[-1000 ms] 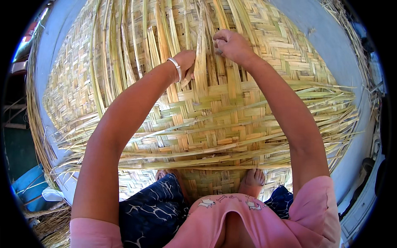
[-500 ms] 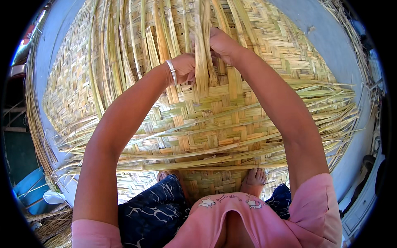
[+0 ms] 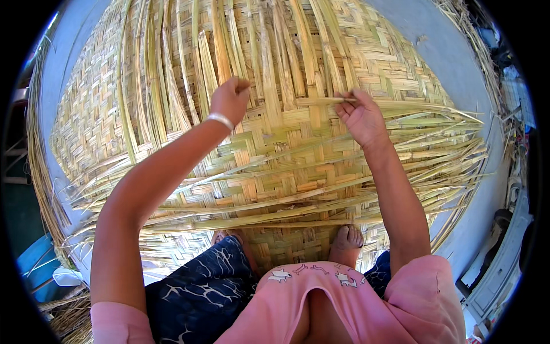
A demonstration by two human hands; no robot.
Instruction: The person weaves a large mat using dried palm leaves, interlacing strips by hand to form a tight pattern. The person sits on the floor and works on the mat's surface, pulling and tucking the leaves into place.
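Note:
A large woven mat of split cane strips [image 3: 252, 155] spreads under both my arms. My left hand [image 3: 230, 102], with a white bangle at its wrist, hovers over the mat's middle. Its fingers are curled, and whatever they may hold is hidden. To the right, my right hand [image 3: 364, 119] pinches a thin cane strip [image 3: 318, 101] lying crosswise on the weave. Between and beyond my hands, several long upright strips [image 3: 269, 69] run away from me, their near ends on the weave.
My bare feet [image 3: 347, 243] rest on the mat's near part. Loose crosswise strips [image 3: 286, 202] lie in front of them, fanning out at right. Grey floor [image 3: 395, 17] borders the mat. A blue container [image 3: 37, 266] stands at lower left; bundled cane stalks [image 3: 43, 172] lie along the left.
My hands have parted from the upright strips they were handling together. Those strips now lie down on the mat. My right hand has come nearer and rightward, onto a crosswise strip; my left has shifted left.

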